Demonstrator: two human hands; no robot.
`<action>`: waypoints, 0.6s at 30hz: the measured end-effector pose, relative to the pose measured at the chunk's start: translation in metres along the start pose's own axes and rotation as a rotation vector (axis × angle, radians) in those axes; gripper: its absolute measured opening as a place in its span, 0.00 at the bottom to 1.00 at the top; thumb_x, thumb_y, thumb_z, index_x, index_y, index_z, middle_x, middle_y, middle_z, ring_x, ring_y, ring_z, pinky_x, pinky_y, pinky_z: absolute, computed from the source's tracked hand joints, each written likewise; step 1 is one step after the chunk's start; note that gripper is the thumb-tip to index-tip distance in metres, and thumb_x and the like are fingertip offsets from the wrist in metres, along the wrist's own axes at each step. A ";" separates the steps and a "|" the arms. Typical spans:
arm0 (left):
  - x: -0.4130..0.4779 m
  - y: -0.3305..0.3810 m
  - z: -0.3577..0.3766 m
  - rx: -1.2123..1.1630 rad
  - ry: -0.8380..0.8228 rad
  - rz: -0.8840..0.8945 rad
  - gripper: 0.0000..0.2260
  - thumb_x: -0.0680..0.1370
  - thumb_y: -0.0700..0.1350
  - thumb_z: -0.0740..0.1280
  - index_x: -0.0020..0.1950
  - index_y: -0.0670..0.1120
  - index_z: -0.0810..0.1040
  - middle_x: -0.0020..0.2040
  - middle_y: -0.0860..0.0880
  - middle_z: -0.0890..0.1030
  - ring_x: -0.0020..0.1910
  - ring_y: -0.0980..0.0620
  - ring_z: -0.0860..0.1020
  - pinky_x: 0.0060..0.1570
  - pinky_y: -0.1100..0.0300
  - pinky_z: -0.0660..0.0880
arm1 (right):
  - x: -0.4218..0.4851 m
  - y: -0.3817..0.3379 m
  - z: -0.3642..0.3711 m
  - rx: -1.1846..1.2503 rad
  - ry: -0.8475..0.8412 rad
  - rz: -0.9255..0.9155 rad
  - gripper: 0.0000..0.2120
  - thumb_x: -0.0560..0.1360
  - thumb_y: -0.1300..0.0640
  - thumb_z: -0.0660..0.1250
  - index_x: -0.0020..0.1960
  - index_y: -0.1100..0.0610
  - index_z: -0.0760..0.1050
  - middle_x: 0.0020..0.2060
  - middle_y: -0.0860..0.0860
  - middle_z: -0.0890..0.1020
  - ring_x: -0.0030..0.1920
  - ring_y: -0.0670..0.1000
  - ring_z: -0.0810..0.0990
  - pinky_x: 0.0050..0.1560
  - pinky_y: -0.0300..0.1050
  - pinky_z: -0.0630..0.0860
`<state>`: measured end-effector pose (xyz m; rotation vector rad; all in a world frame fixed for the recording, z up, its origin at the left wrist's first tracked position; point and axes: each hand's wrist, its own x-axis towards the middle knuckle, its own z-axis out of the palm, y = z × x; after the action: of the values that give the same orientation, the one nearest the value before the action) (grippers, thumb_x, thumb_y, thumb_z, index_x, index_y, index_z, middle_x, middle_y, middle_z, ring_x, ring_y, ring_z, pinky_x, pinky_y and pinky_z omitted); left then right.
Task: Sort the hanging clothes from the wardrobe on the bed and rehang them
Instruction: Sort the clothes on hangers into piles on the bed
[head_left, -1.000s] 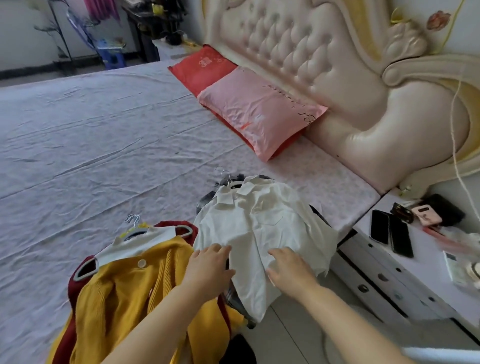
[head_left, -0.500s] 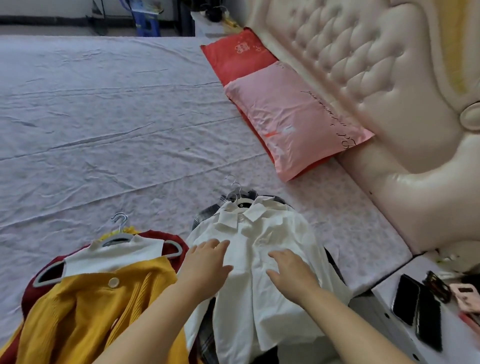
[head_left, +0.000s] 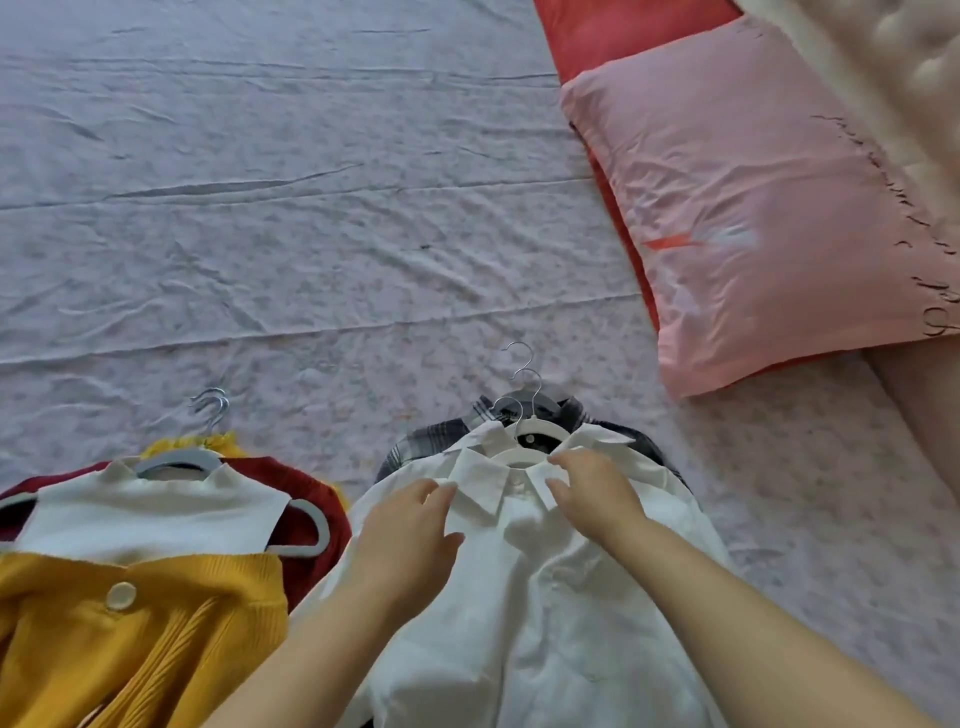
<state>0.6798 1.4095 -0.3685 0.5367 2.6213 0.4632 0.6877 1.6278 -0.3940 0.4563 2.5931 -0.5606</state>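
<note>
A white collared shirt (head_left: 524, 603) on a white hanger (head_left: 527, 447) lies on top of a pile at the bed's near edge, over a plaid shirt (head_left: 441, 434) on its own hanger. My left hand (head_left: 410, 540) rests on the shirt just left of the collar, fingers fairly straight. My right hand (head_left: 592, 493) touches the collar's right side by the hanger, fingers slightly bent. To the left lies a second pile: a yellow knitted cardigan (head_left: 119, 639) with a white collar piece (head_left: 150, 509) over a dark red garment (head_left: 306, 499), on grey hangers (head_left: 208, 415).
The bed (head_left: 270, 208) is covered by a wrinkled pale lilac sheet that stretches far beyond the piles. A pink pillow (head_left: 769, 208) lies on a red pillow (head_left: 623, 36) at the upper right, against a cream padded headboard (head_left: 924, 67).
Both hands have slid up the white shirt from its middle to the collar. The view has come closer and lower; the bedside cabinet with phones has left the frame.
</note>
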 end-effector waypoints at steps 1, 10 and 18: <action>0.013 0.000 0.012 -0.022 0.006 -0.012 0.23 0.78 0.53 0.60 0.72 0.52 0.62 0.68 0.54 0.68 0.66 0.52 0.66 0.60 0.59 0.65 | 0.019 0.004 0.007 -0.015 0.007 -0.017 0.17 0.78 0.54 0.60 0.66 0.53 0.71 0.63 0.52 0.75 0.65 0.54 0.69 0.62 0.50 0.69; 0.070 -0.013 0.079 -0.117 0.099 -0.030 0.18 0.74 0.42 0.66 0.64 0.43 0.74 0.60 0.45 0.76 0.59 0.43 0.73 0.56 0.54 0.69 | 0.104 0.017 0.062 -0.380 0.027 -0.105 0.18 0.74 0.41 0.64 0.56 0.51 0.76 0.56 0.50 0.77 0.59 0.54 0.71 0.53 0.47 0.66; 0.099 -0.016 0.080 -0.106 0.198 -0.010 0.20 0.71 0.39 0.69 0.63 0.41 0.74 0.58 0.43 0.77 0.55 0.41 0.75 0.54 0.51 0.72 | 0.115 0.038 0.045 -0.365 0.223 -0.213 0.15 0.74 0.42 0.63 0.55 0.51 0.75 0.53 0.48 0.78 0.57 0.52 0.73 0.54 0.47 0.63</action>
<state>0.6293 1.4570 -0.4768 0.4645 2.7651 0.6791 0.6218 1.6650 -0.4982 0.1274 2.8941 -0.0961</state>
